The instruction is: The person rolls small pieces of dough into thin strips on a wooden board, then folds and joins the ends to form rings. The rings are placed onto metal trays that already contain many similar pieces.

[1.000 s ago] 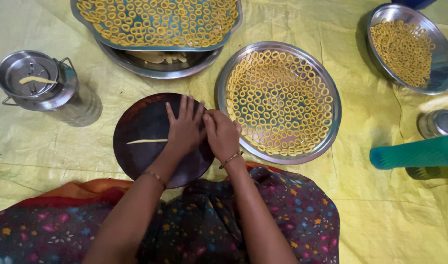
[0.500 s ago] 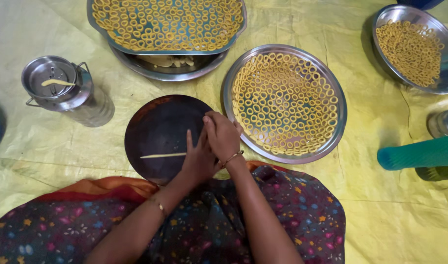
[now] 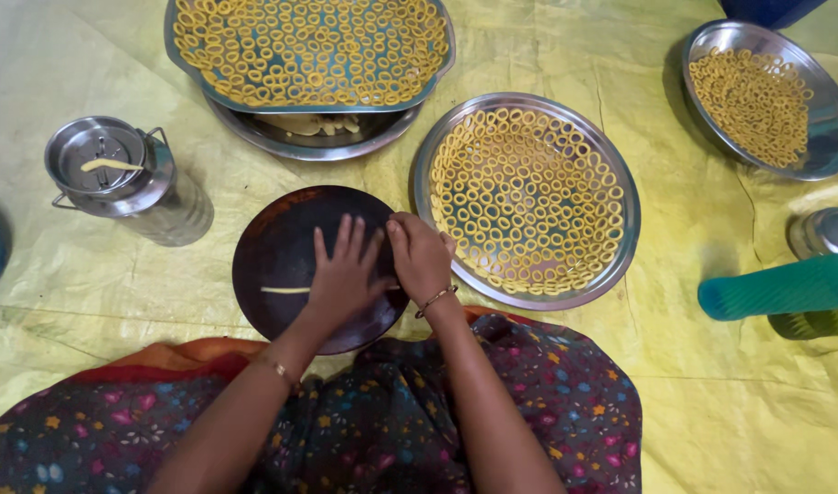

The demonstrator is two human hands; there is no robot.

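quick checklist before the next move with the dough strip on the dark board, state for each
1. Left hand flat on the dough strip: ok.
2. Right hand at the strip's other end: cannot tell, the end is hidden.
3. Strip lies wholly on the dark round board: ok.
4. Free room on the nearest steel plate of dough rings: not ok, nearly full.
5. Dough at hand on the steel canister lid: ok.

Dark board (image 3: 282, 256) — smooth, perhaps wood; shiny steel plate (image 3: 620, 197); crinkled glossy yellow plastic sheet (image 3: 99, 274); printed cloth (image 3: 392, 430).
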